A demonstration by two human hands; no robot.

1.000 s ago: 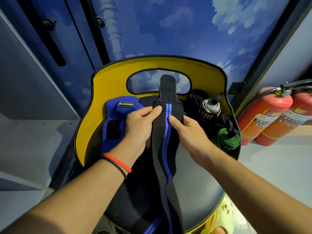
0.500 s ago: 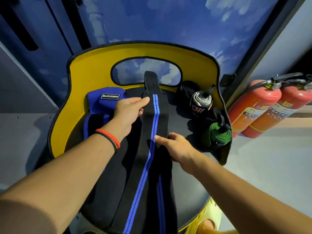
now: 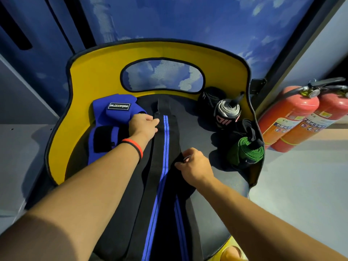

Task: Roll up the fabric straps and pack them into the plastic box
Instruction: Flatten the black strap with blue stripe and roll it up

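As it lies lengthwise on the chair seat (image 3: pixel 216 185), both hands hold the black blue-striped strap (image 3: pixel 165 147).
The left hand (image 3: pixel 144 126) presses flat fingers near its far end, beside a blue wrap (image 3: pixel 113 117) whose label seems to read BLIZZSTAR; the right hand (image 3: pixel 194 164) pinches its edge with curled fingers.

left hand (image 3: pixel 144 126) pressed flat, right hand (image 3: pixel 194 165) fingers (image 3: pixel 184 155) curled, pinching.
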